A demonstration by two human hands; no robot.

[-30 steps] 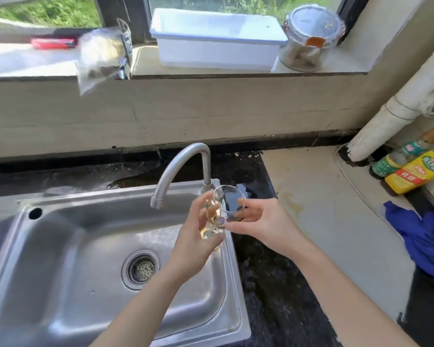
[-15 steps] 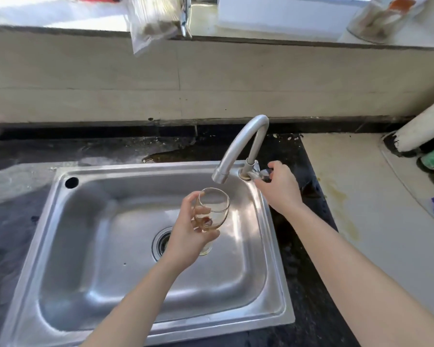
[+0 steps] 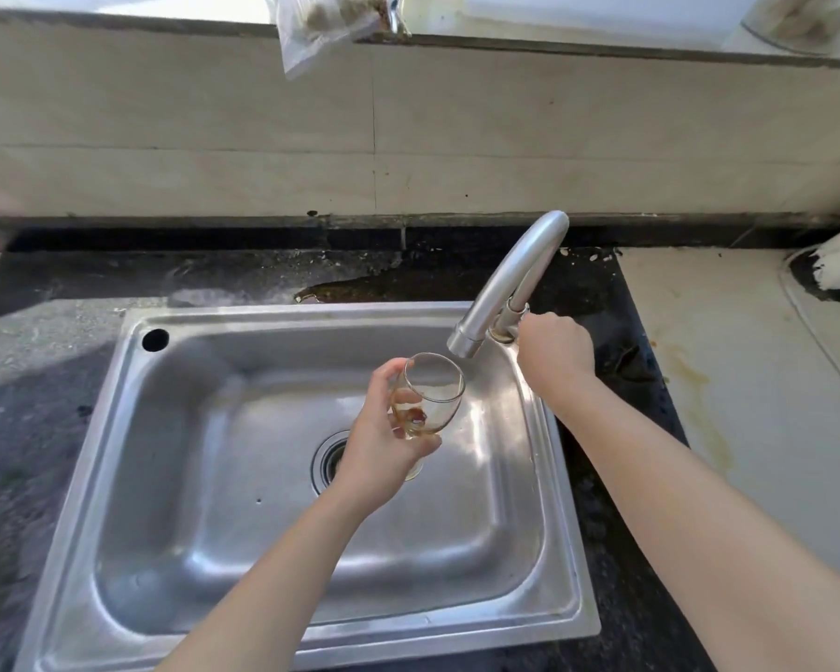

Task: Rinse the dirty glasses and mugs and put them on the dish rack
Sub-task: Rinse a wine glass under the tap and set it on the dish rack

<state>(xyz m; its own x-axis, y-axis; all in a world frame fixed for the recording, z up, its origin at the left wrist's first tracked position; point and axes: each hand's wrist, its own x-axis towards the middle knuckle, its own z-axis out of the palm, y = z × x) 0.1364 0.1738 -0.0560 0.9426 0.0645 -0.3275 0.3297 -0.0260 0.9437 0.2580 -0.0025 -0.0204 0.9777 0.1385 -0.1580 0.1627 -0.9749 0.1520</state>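
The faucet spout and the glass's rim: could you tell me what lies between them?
Nothing: in the head view, the gap from faucet spout to glass is bare; no water shows.

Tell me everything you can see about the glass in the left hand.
The glass is a small clear stemmed one with a rounded bowl and a thin rim, and it looks like real glass. Brownish residue sits at the bottom of the bowl. It is tilted, mouth up toward the faucet spout, just below it and apart from it, over the sink. The left hand wraps the bowl and stem, hiding the foot. No water is visibly running.
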